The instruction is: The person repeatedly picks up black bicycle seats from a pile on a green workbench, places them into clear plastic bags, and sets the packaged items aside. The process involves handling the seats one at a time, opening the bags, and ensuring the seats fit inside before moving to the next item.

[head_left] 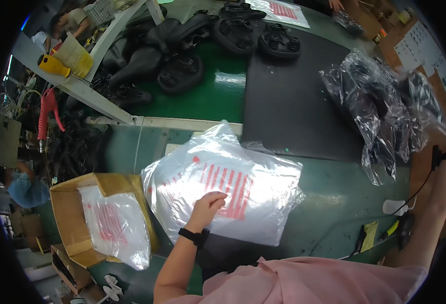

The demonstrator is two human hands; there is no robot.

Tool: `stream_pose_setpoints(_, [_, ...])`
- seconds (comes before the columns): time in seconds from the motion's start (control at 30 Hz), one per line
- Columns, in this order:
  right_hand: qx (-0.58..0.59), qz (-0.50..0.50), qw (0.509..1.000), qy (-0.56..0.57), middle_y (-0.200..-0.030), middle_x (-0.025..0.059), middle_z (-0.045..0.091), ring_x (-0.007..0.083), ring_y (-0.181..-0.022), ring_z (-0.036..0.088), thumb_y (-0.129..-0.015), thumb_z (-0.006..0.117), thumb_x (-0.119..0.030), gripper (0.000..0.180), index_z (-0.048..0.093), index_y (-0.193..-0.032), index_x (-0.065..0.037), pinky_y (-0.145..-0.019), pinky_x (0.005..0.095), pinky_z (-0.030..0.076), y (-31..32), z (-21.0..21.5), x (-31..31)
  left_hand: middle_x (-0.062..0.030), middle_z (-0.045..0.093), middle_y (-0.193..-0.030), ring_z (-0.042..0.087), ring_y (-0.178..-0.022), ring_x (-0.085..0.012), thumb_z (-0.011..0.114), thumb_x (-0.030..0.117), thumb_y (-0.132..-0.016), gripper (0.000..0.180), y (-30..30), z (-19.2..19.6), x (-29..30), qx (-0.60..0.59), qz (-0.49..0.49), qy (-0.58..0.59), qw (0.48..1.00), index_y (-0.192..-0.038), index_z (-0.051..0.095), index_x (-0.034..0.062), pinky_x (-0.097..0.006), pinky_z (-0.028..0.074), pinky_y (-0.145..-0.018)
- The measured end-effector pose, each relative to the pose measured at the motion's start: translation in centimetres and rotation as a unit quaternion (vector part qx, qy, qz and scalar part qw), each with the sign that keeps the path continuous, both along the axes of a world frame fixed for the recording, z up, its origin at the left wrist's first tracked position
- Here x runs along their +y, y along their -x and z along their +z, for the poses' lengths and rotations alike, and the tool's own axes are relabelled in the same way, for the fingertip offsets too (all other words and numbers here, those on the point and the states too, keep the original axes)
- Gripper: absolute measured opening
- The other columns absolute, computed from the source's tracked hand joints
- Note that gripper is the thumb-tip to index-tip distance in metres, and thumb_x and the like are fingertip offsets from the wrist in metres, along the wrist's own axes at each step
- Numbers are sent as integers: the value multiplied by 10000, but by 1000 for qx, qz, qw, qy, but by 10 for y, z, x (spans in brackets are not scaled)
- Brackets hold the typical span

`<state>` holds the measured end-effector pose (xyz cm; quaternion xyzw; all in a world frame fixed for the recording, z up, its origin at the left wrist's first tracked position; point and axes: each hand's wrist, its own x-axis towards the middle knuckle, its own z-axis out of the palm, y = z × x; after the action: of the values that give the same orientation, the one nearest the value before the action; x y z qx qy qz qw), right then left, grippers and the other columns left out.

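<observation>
My left hand, with a dark band at the wrist, rests over a loose stack of clear plastic bags with red print. Its fingers are curled together in a pinch at the top bag. Toward the right rim reaches my right forearm, a dark band at its wrist; the hand itself is lost in the dark edge. Nearest to that arm lie several black bicycle saddles wrapped in clear plastic.
A cardboard box left of the stack holds more printed bags. Unwrapped black saddles crowd the far left. A black mat covers the far middle. Cutters lie at the near right. Other people are at the left.
</observation>
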<state>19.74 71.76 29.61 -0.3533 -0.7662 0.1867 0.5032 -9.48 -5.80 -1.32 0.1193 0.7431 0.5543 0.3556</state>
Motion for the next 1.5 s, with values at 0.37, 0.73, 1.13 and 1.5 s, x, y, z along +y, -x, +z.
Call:
stream_pose_setpoints(0.37, [-263, 518, 799, -155, -1205, 145, 613, 329, -1148, 549, -787, 623, -124, 434, 605, -1218, -76, -994, 415, 430, 569, -203, -416, -44, 652, -800, 621, -680, -85, 546, 28, -933, 185, -5, -5, -9, -60, 114, -29, 991, -1064, 671, -8, -219, 527, -612])
stream_pose_setpoints(0.73, [-347, 489, 776, -193, -818, 163, 667, 351, -808, 636, -735, 694, -289, 244, 696, -840, -68, -754, 440, 495, 573, -217, -480, -73, 675, -791, 649, -665, -120, 568, 33, -916, 163, -11, -13, -8, -6, 160, -36, 986, -1033, 673, -8, -241, 523, -598])
stream_pose_setpoints(1.13, [-185, 248, 916, 257, -721, -6, 560, 79, -663, 517, -729, 712, -75, 326, 609, -1031, -9, -596, 239, 415, 163, -139, -411, -164, 544, -1232, 514, -1144, -316, 636, 220, -873, 461, -4, 8, -1, 404, 66, 260, 874, -1308, 538, 104, -456, 413, -963])
stream_pose_setpoints(1.5, [-100, 338, 802, 483, -1130, 110, 640, 155, -1007, 591, -841, 605, -47, 452, 540, -1288, -25, -869, 283, 470, 50, -198, -432, -207, 591, -1124, 496, -1103, -405, 657, 262, -789, 460, -34, 0, 43, 615, 3, 245, 750, -1160, 568, 4, -522, 381, -964])
